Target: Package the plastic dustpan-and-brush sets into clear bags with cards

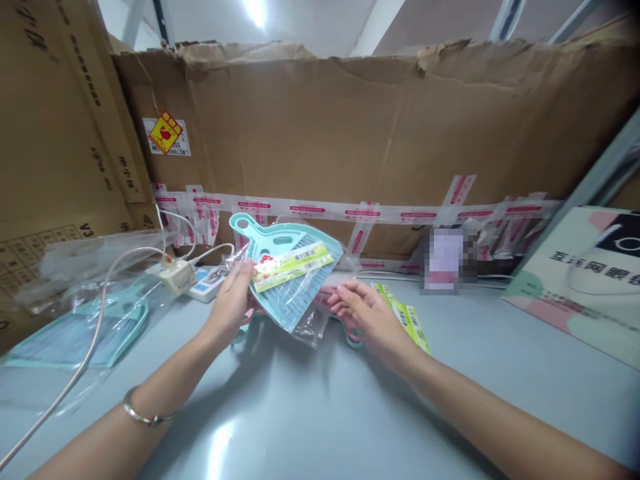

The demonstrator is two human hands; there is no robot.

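My left hand (pixel 231 300) grips a light blue mini dustpan and brush set (pixel 287 267) sealed in a clear plastic bag, held tilted above the grey table (pixel 320 400). A yellow-green label crosses the set. My right hand (pixel 365 313) rests with fingers stretched over a pink set (pixel 327 297) lying on the table, partly hidden under the blue one. A green-yellow label strip (pixel 407 320) lies just right of that hand.
Another bagged blue dustpan set (pixel 80 333) lies at the left. A white power strip (pixel 200 280) and cable (pixel 95 333) sit behind it. Torn cardboard walls (pixel 350 133) with taped seams enclose the back and left. A printed board (pixel 580 280) leans at the right.
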